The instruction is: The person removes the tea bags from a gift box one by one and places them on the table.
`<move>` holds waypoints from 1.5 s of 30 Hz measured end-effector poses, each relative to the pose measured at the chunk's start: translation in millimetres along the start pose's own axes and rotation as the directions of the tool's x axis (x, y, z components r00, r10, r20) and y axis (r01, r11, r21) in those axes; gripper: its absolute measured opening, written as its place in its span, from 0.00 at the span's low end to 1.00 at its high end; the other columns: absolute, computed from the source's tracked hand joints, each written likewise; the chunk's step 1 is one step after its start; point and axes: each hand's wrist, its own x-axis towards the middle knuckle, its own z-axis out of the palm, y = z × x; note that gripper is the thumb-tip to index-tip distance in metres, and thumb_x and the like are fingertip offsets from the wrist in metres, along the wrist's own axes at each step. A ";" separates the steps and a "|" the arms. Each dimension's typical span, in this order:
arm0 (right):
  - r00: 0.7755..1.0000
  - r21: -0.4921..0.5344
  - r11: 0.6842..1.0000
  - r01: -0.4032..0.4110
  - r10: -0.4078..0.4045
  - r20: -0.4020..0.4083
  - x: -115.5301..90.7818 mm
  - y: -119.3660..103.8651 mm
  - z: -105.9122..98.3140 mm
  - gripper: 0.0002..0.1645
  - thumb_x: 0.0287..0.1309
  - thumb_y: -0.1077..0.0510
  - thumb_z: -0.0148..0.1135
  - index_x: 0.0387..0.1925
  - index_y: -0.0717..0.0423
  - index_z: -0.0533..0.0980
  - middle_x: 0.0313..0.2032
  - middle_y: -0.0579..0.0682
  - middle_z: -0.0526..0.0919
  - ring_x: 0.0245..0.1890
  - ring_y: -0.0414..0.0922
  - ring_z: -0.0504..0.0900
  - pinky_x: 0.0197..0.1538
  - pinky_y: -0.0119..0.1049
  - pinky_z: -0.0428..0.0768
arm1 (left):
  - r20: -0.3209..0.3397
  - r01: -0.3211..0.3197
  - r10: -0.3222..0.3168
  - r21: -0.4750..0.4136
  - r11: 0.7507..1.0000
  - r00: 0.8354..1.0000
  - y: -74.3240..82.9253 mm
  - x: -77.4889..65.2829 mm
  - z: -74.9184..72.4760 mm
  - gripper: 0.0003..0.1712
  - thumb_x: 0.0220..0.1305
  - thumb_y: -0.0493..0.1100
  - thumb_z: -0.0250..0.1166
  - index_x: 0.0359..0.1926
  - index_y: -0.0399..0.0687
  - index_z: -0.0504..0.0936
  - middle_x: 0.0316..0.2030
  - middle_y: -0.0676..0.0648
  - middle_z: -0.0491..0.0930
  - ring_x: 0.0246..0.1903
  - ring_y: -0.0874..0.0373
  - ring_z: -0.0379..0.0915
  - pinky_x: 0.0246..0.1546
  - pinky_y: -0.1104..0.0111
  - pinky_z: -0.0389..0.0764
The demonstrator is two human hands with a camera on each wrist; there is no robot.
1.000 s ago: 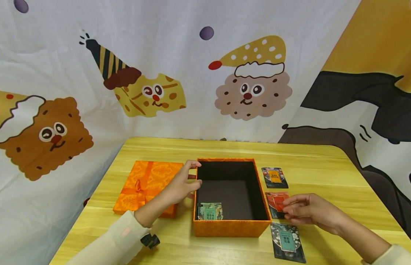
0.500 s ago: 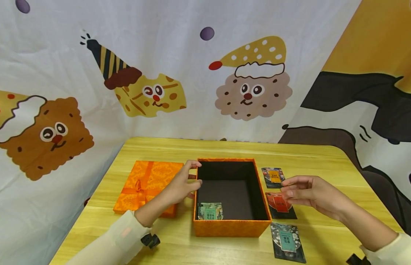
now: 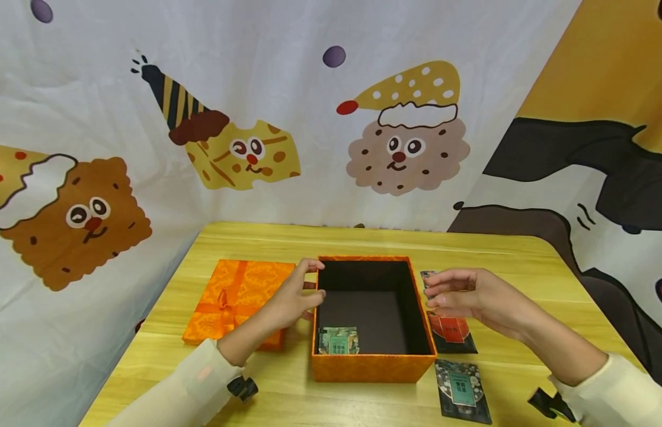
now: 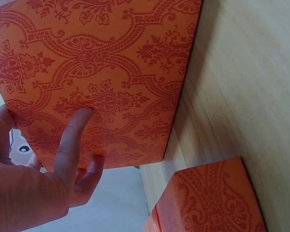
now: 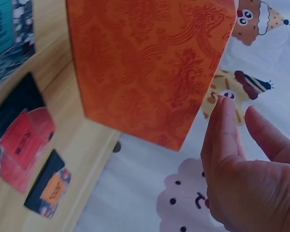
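Observation:
An orange patterned box (image 3: 373, 367) stands uncovered on the table, its inside black. One green sachet (image 3: 338, 341) lies in its near left corner. My left hand (image 3: 296, 299) grips the box's left wall; in the left wrist view its fingers lie against the patterned outside. To the right of the box, my right hand (image 3: 485, 299) is raised over the sachets, thumb and fingers apart and nothing between them. Below it is a red-and-black sachet (image 3: 452, 332). Its fingers mostly hide the orange-labelled sachet (image 5: 53, 191) in the head view. Nearest me lies a dark sachet with a teal label (image 3: 463, 388).
The orange lid (image 3: 245, 284), tied with a ribbon and bow, lies left of the box behind my left forearm. A white curtain (image 3: 277, 35) with cartoon biscuits and cheese hangs behind the wooden table (image 3: 363, 240).
My right hand has lifted off the red-and-black sachet and moved up and left, near the box's right rim. That sachet stays on the table. My left hand keeps its place.

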 end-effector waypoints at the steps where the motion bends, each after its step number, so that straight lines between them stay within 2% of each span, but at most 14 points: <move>1: 1.000 -0.006 1.000 0.004 -0.004 0.002 1.9 -1.2 2.0 0.21 0.68 0.67 0.64 0.61 0.59 0.78 0.54 0.57 0.84 0.53 0.51 0.87 0.55 0.44 0.85 | -0.001 0.000 0.000 0.000 1.000 1.000 0.0 0.0 0.0 0.29 0.71 0.38 0.66 0.67 0.56 0.66 0.74 0.43 0.59 0.63 0.36 0.71 0.27 0.58 0.86; 8: 0.999 0.009 1.000 0.013 -0.014 0.031 14.1 -9.5 17.2 0.21 0.69 0.65 0.64 0.61 0.61 0.77 0.53 0.53 0.85 0.53 0.49 0.87 0.56 0.45 0.84 | 0.010 -0.004 0.004 0.001 1.000 1.000 -1.0 0.9 0.0 0.30 0.71 0.38 0.66 0.69 0.52 0.64 0.74 0.42 0.58 0.63 0.35 0.70 0.26 0.58 0.86; 17: 0.999 -0.020 1.000 0.022 -0.022 0.029 33.7 -15.1 35.9 0.26 0.67 0.64 0.67 0.63 0.68 0.73 0.54 0.58 0.83 0.53 0.52 0.87 0.58 0.44 0.83 | 0.012 -0.009 0.009 -0.007 1.000 1.000 -1.7 1.0 -0.5 0.30 0.71 0.38 0.65 0.68 0.52 0.64 0.74 0.42 0.58 0.63 0.35 0.70 0.27 0.57 0.86; 27: 0.997 -0.024 0.999 0.039 -0.037 0.061 58.6 -9.9 56.4 0.25 0.65 0.65 0.69 0.60 0.68 0.75 0.54 0.61 0.82 0.52 0.55 0.87 0.57 0.47 0.84 | 0.011 -0.017 0.017 -0.010 1.000 1.000 -0.1 -0.5 -1.1 0.30 0.70 0.38 0.65 0.68 0.52 0.65 0.73 0.41 0.58 0.63 0.34 0.70 0.26 0.57 0.86; 39: 0.993 0.017 1.000 0.010 -0.012 0.115 82.4 -0.7 76.6 0.22 0.65 0.66 0.68 0.59 0.66 0.77 0.51 0.58 0.84 0.53 0.55 0.86 0.57 0.50 0.84 | 0.010 -0.014 0.015 -0.003 1.000 1.000 -1.3 0.8 -0.4 0.31 0.70 0.39 0.66 0.69 0.51 0.64 0.73 0.41 0.58 0.62 0.36 0.71 0.27 0.57 0.86; 45: 0.992 -0.002 1.000 -0.012 0.012 0.125 93.1 7.3 85.0 0.21 0.65 0.67 0.68 0.58 0.67 0.78 0.50 0.58 0.85 0.51 0.55 0.87 0.56 0.49 0.84 | 0.001 -0.012 0.012 -0.007 1.000 1.000 -1.9 1.1 -0.5 0.30 0.69 0.38 0.66 0.68 0.53 0.65 0.73 0.41 0.59 0.63 0.35 0.70 0.26 0.57 0.87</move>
